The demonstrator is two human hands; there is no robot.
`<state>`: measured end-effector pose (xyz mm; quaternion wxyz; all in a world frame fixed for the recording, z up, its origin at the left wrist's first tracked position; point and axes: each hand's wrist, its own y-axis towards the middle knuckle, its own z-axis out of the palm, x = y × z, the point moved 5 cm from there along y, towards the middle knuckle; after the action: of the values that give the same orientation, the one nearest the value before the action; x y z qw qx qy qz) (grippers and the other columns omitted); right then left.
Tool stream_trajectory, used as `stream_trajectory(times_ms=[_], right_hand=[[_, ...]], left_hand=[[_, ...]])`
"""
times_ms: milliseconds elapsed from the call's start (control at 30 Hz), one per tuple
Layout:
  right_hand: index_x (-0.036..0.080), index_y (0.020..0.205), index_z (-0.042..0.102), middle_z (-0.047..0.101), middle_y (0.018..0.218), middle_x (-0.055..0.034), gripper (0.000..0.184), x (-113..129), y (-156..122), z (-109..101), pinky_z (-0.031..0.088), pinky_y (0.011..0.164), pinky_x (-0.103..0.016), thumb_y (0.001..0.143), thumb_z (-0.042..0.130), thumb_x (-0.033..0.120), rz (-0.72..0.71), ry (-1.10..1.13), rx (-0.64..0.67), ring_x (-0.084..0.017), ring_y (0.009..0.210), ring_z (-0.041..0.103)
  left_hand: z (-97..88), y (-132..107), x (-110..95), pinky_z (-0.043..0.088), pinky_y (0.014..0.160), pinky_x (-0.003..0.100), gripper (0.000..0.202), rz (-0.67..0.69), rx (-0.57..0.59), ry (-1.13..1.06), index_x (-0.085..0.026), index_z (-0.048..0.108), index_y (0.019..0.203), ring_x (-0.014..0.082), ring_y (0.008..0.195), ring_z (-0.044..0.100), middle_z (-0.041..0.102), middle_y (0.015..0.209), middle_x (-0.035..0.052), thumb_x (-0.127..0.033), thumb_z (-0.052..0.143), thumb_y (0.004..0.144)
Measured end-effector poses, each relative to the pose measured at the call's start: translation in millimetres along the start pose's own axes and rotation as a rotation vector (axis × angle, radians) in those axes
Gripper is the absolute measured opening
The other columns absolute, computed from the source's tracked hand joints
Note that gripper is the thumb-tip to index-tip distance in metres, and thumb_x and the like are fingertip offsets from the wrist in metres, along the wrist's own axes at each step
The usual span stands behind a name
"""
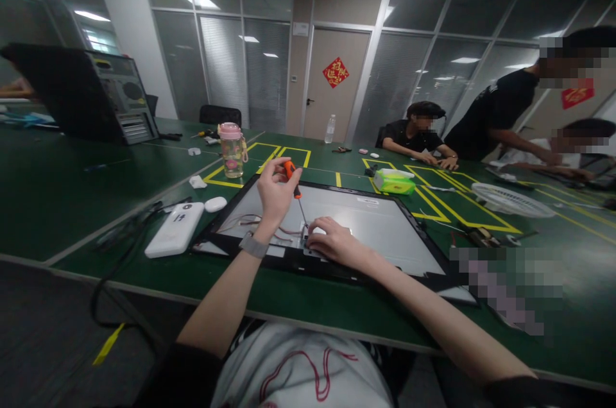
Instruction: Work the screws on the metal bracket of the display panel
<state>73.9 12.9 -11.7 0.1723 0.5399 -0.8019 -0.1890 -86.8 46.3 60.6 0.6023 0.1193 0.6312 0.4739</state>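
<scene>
Around the work: white power bank [174, 229] lies just beside the panel's left edge, a small white oval case [215, 204] behind it, dark cables [126, 228] trailing off toward the near-left edge of the surface. Pink-lidded water bottle [232, 149] stands behind the panel's far-left corner. Green-and-white tissue pack [394, 181] sits beyond the panel's far-right corner; a white fan grille [504, 198] lies further right. An open desktop computer case [91, 95] stands at the far-left end of the surface. Three other people are at the far-right side, their hands on the surface, well apart from the panel. Nothing lies between the hands and the panel.

Surface: long green surface [58, 190] marked with yellow tape rectangles. Room: glass partition walls with blinds, a door bearing a red diamond decoration [335, 72], ceiling lights.

Work: flat display panel [366, 222], back side up, black frame, lies near the near edge of the surface. Thin red and white wires [250, 223] run across its near-left part. Left hand [275, 191] has its grip closed round the orange handle of a screwdriver [291, 178], held upright, shaft pointing down to the panel's near edge. Right hand [333, 242] rests flat on the panel, fingers together, pressing just beside the screwdriver tip.
</scene>
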Motion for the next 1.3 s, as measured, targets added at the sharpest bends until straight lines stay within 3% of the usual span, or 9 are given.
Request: stream_trajectory(times_ms=[133,233,400,567,700,833,1000,1133,1300], right_hand=[[0.019,0.083,0.062,0.063,0.079,-0.0049,0.008,-13.3,-8.8,-8.1,0.049,0.071,-0.032,0.086,0.056,0.024,0.307,0.344,-0.256,-0.017,0.076,0.06],[0.019,0.076,0.06,0.063,0.071,-0.0018,0.009,-22.4,-15.0,-8.2,0.049,0.066,-0.03,0.08,0.06,0.027,0.489,0.551,-0.334,-0.015,0.068,0.059],[0.019,0.076,0.061,0.061,0.065,0.0014,0.016,-36.3,-19.8,-2.0,0.046,0.059,-0.026,0.073,0.067,0.033,0.64,0.777,-0.359,-0.013,0.06,0.057],[0.017,0.08,0.065,0.068,0.071,-0.0008,0.022,-42.2,-19.3,7.2,0.049,0.063,-0.028,0.072,0.069,0.037,0.668,0.872,-0.25,-0.014,0.063,0.061],[0.017,0.084,0.068,0.071,0.076,-0.004,0.02,-38.5,-17.4,2.5,0.051,0.068,-0.031,0.076,0.068,0.036,0.619,0.71,-0.198,-0.017,0.07,0.065],[0.019,0.091,0.068,0.072,0.089,-0.0081,0.016,-25.8,-14.7,-7.5,0.051,0.078,-0.036,0.087,0.055,0.028,0.422,0.397,-0.191,-0.02,0.083,0.067],[0.02,0.102,0.063,0.069,0.091,-0.0092,0.021,-11.3,-14.9,-7.0,0.052,0.074,-0.033,0.094,0.046,0.027,0.214,0.233,-0.131,-0.019,0.083,0.065],[0.02,0.097,0.067,0.066,0.091,-0.0097,0.022,-3.7,-13.5,-2.5,0.05,0.075,-0.033,0.094,0.046,0.024,0.053,0.131,-0.116,-0.02,0.085,0.06],[0.023,0.087,0.072,0.058,0.09,-0.0089,0.016,-7.3,-13.3,7.9,0.046,0.071,-0.034,0.089,0.056,0.022,0.012,-0.041,-0.082,-0.02,0.084,0.053]], left_hand=[[0.3,-0.5,-0.2,0.052,0.055,0.016,0.029,0.014,0.006,0.009,-0.017,0.061,0.1,0.0079,0.064,0.062,0.062,0.081,0.0012,-0.022,0.071,0.074],[0.9,-1.5,-1.5,0.052,0.055,0.016,0.028,0.017,0.011,0.018,-0.017,0.061,0.1,0.0079,0.065,0.061,0.062,0.082,0.0017,-0.022,0.07,0.074],[1.7,-3.1,-2.7,0.051,0.056,0.015,0.027,0.026,0.026,0.036,-0.017,0.061,0.099,0.008,0.066,0.061,0.062,0.084,0.0022,-0.022,0.07,0.074],[2.7,-3.8,-2.0,0.05,0.056,0.016,0.027,0.04,0.041,0.053,-0.017,0.061,0.099,0.008,0.065,0.061,0.061,0.082,0.0015,-0.023,0.07,0.075],[3.4,-4.4,-3.0,0.051,0.056,0.016,0.027,0.045,0.046,0.059,-0.018,0.062,0.099,0.0083,0.065,0.061,0.061,0.082,0.0014,-0.022,0.071,0.074],[3.6,-5.3,-2.3,0.05,0.056,0.016,0.027,0.047,0.053,0.064,-0.018,0.062,0.099,0.0083,0.066,0.061,0.062,0.083,0.0021,-0.023,0.071,0.074],[3.4,-6.1,-1.2,0.051,0.058,0.017,0.027,0.079,0.052,0.092,-0.018,0.062,0.1,0.0085,0.067,0.061,0.061,0.084,0.002,-0.024,0.07,0.075],[3.3,-5.9,-1.9,0.051,0.059,0.017,0.026,0.099,0.047,0.104,-0.018,0.062,0.1,0.0088,0.069,0.06,0.061,0.086,0.0024,-0.024,0.07,0.075],[4.8,-5.8,-2.9,0.051,0.059,0.017,0.026,0.104,0.057,0.094,-0.018,0.062,0.099,0.0098,0.072,0.061,0.062,0.09,0.0036,-0.023,0.07,0.075]])
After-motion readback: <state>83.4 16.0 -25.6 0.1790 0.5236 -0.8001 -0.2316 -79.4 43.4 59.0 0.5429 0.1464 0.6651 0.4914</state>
